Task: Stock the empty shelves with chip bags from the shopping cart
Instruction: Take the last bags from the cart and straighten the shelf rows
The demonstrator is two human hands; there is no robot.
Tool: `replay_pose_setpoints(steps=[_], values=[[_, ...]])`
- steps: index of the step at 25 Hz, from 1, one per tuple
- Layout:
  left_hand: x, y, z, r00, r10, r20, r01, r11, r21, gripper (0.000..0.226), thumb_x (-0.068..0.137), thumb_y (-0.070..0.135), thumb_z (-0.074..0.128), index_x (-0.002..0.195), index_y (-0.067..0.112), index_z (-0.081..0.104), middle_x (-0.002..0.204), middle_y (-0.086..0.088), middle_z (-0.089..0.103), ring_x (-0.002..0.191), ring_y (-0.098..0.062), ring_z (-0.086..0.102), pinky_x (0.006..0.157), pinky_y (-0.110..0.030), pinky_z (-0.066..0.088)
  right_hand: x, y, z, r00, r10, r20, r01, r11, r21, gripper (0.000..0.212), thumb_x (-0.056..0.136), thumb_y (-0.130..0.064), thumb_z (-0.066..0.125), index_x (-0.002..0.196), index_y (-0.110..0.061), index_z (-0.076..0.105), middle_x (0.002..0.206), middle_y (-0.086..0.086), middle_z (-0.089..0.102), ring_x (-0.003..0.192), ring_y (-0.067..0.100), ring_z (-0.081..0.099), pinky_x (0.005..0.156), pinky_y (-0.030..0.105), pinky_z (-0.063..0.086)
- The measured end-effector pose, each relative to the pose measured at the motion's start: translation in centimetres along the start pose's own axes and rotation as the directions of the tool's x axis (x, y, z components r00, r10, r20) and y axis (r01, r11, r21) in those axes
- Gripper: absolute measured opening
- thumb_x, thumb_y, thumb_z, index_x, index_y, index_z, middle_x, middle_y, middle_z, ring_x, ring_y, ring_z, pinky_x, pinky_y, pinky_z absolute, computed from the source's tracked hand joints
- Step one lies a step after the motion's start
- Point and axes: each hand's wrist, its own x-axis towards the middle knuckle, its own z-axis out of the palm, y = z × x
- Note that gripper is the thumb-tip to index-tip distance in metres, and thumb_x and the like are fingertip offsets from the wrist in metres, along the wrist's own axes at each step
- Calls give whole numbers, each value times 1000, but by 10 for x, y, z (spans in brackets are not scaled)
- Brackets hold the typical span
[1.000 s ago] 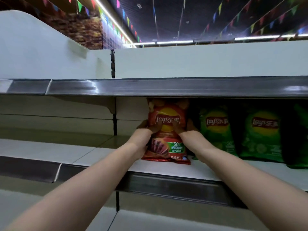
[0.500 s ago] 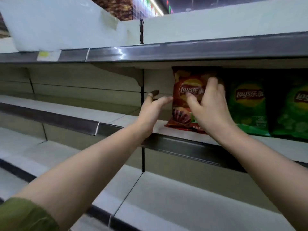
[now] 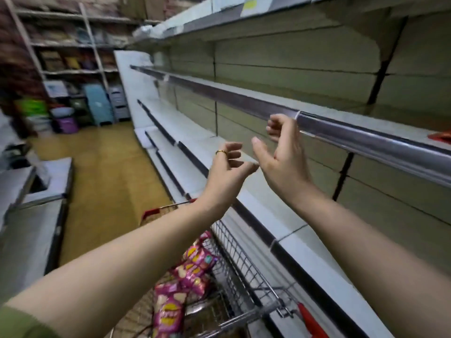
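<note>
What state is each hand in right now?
Left hand: open, loosely curled, holding nothing.
Right hand: open, loosely curled, holding nothing.

Chip bags (image 3: 192,267) lie in the shopping cart (image 3: 246,262), just left of the shelves (image 3: 341,134); above the cart, left hand (image 3: 227,174) and right hand (image 3: 284,157) hang close together before the shelves.

The shopping cart (image 3: 235,254) — a wire basket with red trim — stands close against the foot of the shelves (image 3: 185,124). Pink chip bags (image 3: 192,264) with yellow logos lie heaped inside it, tilted and overlapping. The shelves are pale boards with grey front rails, tiered along the right and bare for most of their length — only the corner of a red bag (image 3: 440,137) shows at the far right edge.
</note>
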Motion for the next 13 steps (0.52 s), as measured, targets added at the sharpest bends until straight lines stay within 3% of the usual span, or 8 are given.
replay_pose_setpoints(steps=[3,7,10,13], values=[[-2,-41,-61,983,-144,-115,152,986,67,47,73,23,71,114,22,47,118,-8,51,110,-23,54,88,-34,50,-9,3,67,979,79,187,-93,993,69,42,90,-11,56,127,-3,38,120,7,39,106,12,44,89,20,36],[4,-88,-122,935,-266,-232,283,958,44,41,83,10,65,118,15,45,117,-10,54,102,-18,55,73,-20,43,-24,17,149,915,154,374,-187,981,54,44,92,-15,54,130,-4,35,129,10,37,109,15,46,88,22,38],[17,-126,-151,902,-334,-272,354,935,24,39,84,9,64,117,13,44,109,-5,53,95,-14,52,73,-20,41,-37,37,204,855,239,460,-270,963,0,46,93,-17,53,132,-5,33,131,9,36,112,17,47,86,18,36],[24,-167,-167,849,-434,-302,462,887,24,41,85,12,63,122,12,44,107,0,52,100,-16,52,76,-24,42,-54,69,242,785,337,520,-361,931,-58,49,94,-20,51,135,-7,30,134,9,35,113,17,49,95,28,42]])
